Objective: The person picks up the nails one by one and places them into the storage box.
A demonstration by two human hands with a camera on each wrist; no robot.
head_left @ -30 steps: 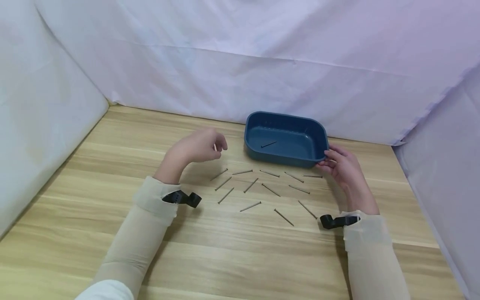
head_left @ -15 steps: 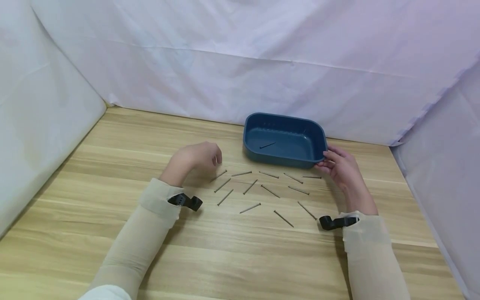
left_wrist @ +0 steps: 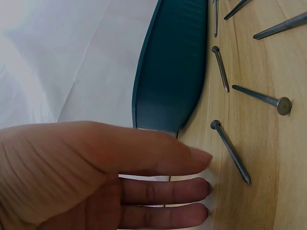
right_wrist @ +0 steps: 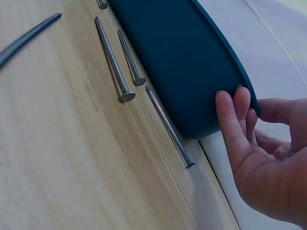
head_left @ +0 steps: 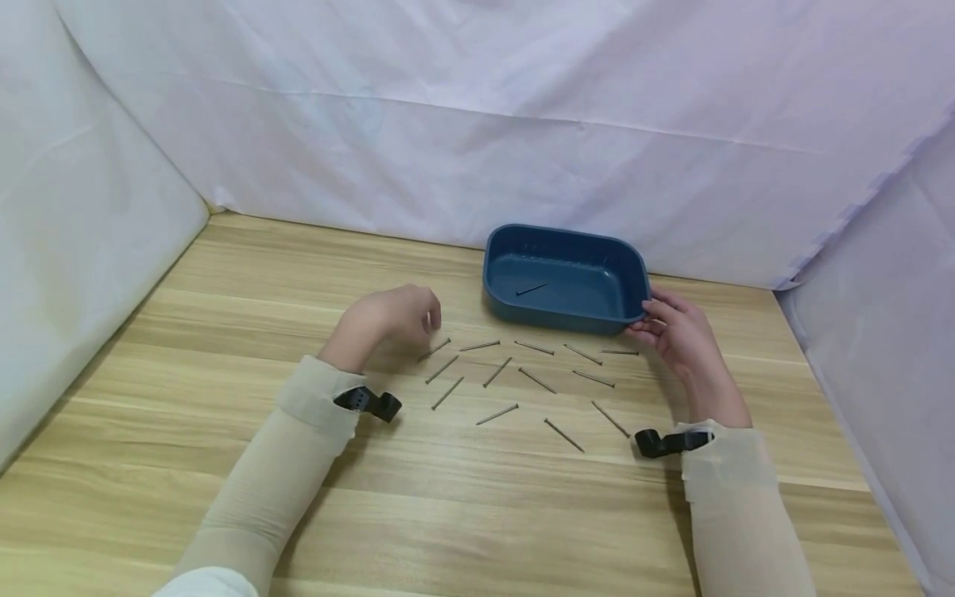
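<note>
Lying scattered on the wooden table (head_left: 224,332) just in front of the blue tray (head_left: 564,279) are about a dozen loose nails (head_left: 498,371), fanned out between the person's two hands; one more nail (head_left: 533,288) already lies on the tray's floor. The tray sits near the back of the table, close to the white cloth backdrop (head_left: 477,124). The right hand (head_left: 675,332) grips the tray's right corner, fingers curled against its outer wall and the thumb at the rim, which the right wrist view shows plainly, with three nails lying alongside the tray wall close by. The left hand (head_left: 388,315) hovers low at the left end of the spread, beside the leftmost nail (head_left: 435,349); in the left wrist view its fingers (left_wrist: 163,191) are stretched out and close together, holding nothing, their tips near that nail's head but not touching it. Judging from this, the work in hand looks like gathering the nails into the tray one at a time, with the right hand steadying the tray, and it is only just begun. The next move would call for a fine pinch of thumb and forefinger on the thin shaft, which lies flat on the wood and may roll or slip. Black camera mounts (head_left: 369,402) sit on both sleeved wrists.
</note>
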